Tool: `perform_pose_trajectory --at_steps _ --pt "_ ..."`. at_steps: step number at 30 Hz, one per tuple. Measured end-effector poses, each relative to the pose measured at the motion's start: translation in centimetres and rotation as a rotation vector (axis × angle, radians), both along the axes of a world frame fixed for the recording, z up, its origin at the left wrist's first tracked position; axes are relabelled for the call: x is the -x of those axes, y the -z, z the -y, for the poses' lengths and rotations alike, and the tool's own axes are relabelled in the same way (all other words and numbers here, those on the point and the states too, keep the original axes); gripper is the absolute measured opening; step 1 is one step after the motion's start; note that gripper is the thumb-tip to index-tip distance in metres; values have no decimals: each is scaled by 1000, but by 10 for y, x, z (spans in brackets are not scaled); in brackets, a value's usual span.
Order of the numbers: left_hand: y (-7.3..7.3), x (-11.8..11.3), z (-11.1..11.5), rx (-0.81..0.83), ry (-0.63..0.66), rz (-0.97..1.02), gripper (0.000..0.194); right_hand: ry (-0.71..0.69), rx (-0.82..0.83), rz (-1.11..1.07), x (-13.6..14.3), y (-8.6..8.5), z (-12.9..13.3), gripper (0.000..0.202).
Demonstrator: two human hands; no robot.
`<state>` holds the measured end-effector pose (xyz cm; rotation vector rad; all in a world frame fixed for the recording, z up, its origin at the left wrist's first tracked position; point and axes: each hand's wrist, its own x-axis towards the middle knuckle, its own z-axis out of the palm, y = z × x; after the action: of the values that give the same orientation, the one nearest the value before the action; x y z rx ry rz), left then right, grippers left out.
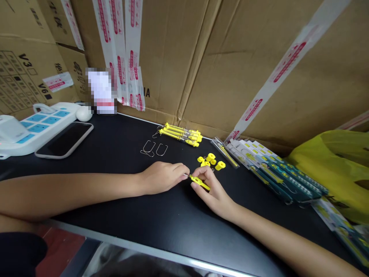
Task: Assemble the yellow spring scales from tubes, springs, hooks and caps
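Observation:
Over the black table, my right hand (215, 194) pinches a slim yellow plastic part (201, 182) between thumb and fingers. My left hand (165, 177) is closed on a thin metal piece (186, 175), which meets the yellow part's left end; its far end is hidden in my fingers. Beyond my right hand lie several small yellow plastic caps (211, 157) with tiny metal bits among them. Bent wire hooks (162, 149) rest behind my left hand. Farther back is a pile of yellow-ended spring scales (181, 134) with hooks.
A clear packet (225, 152) and a row of blue-and-white packages (268, 169) lie at right beside a yellow plastic bag (340, 161). At left are a phone (65, 140) and a white power strip (43, 123). Cardboard (173, 57) walls the back.

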<state>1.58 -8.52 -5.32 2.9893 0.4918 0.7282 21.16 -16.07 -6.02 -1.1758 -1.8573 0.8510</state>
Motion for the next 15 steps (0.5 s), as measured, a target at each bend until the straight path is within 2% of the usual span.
perform_pose_trajectory --at_steps 4,8,11,15 --pt "1 1 0 1 24 30 25 25 -94 141 1 1 -1 5" --pt "2 1 1 -16 25 32 24 28 -145 243 1 0 -1 9" --pt "3 1 1 -73 14 6 25 11 -126 241 1 -3 -1 10" --pt "3 0 0 -236 -2 -68 24 -37 -33 172 -1 -7 -1 16"
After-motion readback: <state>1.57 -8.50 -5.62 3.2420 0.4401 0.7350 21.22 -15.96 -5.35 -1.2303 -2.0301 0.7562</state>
